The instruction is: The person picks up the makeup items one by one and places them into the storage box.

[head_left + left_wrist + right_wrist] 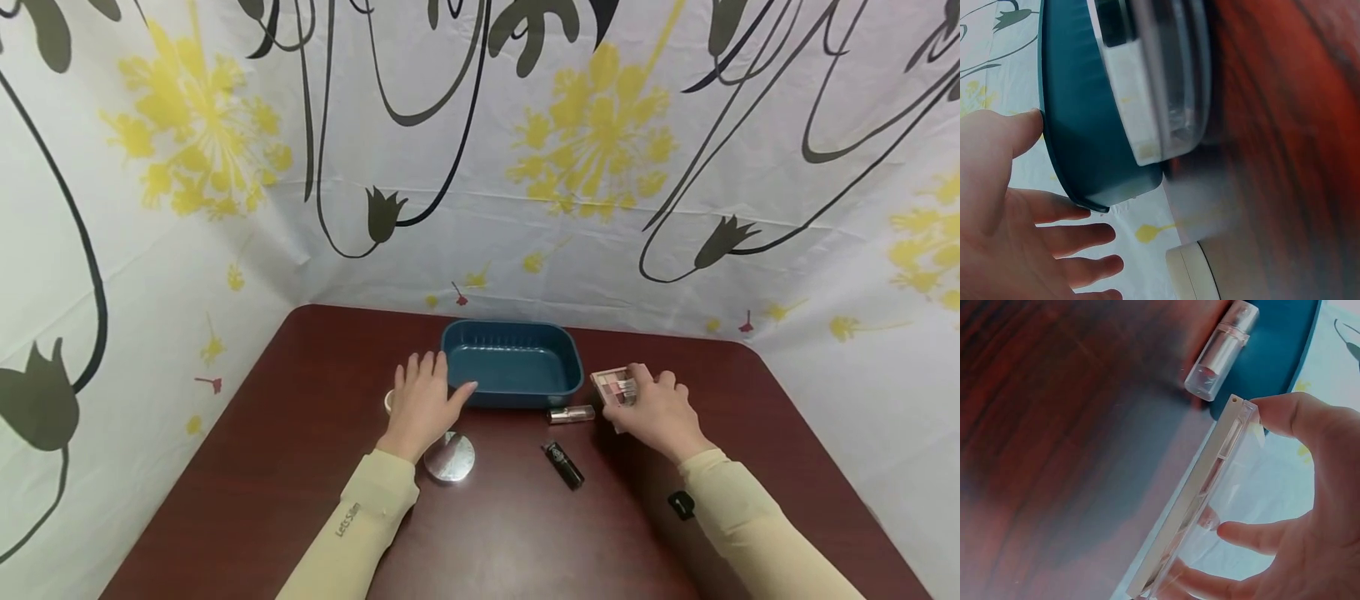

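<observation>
My left hand (423, 404), fingers straight and spread, is at the left end of a teal plastic basin (513, 401). In the left wrist view its thumb (1025, 132) is right at the basin's rim. A round cream-coloured container (388, 402) shows partly behind that hand, and a round, shiny silver compact (450, 457) lies close to the left wrist. My right hand (660, 417) grips an eyeshadow palette (609, 385) with a clear lid, right of the basin. Thumb and fingers span the palette from opposite edges in the right wrist view.
In front of the basin's right corner lies a clear-and-silver lipstick tube (572, 414). Closer to me is a black lipstick tube (562, 464), lying at a slant. A patterned white cloth (480, 150) rises behind and beside the dark red table (300, 467).
</observation>
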A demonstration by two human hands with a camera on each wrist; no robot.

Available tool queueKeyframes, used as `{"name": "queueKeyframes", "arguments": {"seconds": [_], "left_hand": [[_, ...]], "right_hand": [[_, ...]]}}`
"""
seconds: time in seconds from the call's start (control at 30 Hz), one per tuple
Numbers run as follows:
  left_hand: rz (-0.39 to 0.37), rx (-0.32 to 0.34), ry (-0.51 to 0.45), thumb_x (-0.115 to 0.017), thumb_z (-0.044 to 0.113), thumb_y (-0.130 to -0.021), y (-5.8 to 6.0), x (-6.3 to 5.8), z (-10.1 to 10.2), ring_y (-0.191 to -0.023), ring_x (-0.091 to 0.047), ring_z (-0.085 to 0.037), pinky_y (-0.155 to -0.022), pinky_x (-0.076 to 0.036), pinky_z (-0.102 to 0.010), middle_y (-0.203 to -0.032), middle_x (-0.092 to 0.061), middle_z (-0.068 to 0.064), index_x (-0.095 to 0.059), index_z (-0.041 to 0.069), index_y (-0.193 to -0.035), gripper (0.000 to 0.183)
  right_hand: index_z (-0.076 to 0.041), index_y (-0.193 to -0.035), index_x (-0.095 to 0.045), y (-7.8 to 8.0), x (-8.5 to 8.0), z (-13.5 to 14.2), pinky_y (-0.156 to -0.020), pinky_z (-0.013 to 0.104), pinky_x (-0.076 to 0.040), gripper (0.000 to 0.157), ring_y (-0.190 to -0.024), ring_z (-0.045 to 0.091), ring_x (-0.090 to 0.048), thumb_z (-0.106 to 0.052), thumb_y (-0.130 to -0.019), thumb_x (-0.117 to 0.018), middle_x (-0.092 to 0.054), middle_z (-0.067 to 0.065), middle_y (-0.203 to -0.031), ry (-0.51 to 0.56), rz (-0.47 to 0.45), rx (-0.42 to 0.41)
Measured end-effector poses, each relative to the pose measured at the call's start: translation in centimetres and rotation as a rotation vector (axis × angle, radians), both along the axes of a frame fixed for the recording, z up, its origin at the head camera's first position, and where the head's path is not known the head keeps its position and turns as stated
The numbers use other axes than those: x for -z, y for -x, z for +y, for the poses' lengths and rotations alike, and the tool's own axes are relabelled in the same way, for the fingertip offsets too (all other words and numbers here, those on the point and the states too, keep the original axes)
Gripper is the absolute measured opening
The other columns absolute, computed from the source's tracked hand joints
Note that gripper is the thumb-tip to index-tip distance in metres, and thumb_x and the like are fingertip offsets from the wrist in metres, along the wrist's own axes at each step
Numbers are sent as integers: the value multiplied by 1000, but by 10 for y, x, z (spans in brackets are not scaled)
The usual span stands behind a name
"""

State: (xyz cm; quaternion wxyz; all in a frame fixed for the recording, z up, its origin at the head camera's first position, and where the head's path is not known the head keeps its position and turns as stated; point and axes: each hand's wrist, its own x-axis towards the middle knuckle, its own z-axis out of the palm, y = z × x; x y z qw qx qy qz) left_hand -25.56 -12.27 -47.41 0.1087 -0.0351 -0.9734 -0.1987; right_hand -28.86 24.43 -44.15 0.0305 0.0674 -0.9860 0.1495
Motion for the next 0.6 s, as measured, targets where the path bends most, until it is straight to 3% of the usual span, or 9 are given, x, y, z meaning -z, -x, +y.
{"name": "queueKeyframes", "arguments": {"seconds": [0.6], "left_hand": [[7,-3,17,-48,64,-98,0,0,0,-145,-28,-44,-116,-19,-61,-155,-39,-22,-39,0,-153,85]], "right_hand": [[-10,-141,-43,7,-17,-18,-55,46,-45,76,-99,46,-41,-44,-81,-74,-41,31,-118,26,81,-52]]}}
